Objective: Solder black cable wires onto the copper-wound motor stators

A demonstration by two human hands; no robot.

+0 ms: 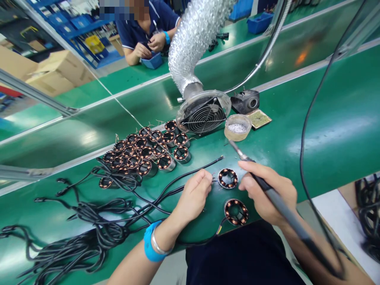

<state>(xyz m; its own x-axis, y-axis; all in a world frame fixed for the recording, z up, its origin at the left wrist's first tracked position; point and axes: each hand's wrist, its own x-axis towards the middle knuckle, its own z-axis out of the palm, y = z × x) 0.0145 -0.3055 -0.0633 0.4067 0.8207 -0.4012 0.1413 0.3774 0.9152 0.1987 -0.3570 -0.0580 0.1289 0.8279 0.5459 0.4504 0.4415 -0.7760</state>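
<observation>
My left hand point(194, 194) is closed in a pinch on the end of a black cable point(175, 191), its thin wires poking out past the fingertips. Just right of those fingers lies a copper-wound stator ring point(235, 179) on the green bench. My right hand point(268, 190) grips a soldering iron point(279, 208), its tip angled up and away, close to a round container point(233, 135) with silvery bits inside. Nearer my body sits a second stator ring point(244, 215) with a cable attached by coloured wires.
Several stators point(145, 152) stand grouped at the back left, with bundled black cables point(97, 225) in front. A fume fan point(204, 116) with a silver duct point(190, 47) stands behind. Beside it are an iron holder point(246, 102) and a sponge tray point(259, 118). A co-worker point(148, 31) sits across.
</observation>
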